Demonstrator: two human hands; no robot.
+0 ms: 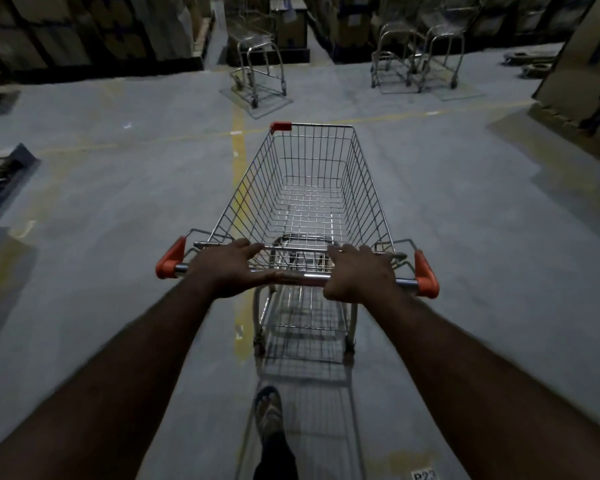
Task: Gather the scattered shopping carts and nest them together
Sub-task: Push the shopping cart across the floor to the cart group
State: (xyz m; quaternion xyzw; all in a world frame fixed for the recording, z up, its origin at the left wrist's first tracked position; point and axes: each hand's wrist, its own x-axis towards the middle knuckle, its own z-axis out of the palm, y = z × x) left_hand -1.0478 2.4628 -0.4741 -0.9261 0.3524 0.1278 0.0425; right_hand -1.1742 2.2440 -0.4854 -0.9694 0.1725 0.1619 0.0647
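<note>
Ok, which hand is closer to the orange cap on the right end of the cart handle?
Right. The right hand holds the handle just inward of that orange cap; the left hand rests on the handle left of its middle.

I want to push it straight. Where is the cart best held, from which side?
Take the bar at the wide near end of the cart, from behind, hands apart between the orange caps. It runs crosswise and the cart narrows forward. The left hand and right hand lie there.
</note>
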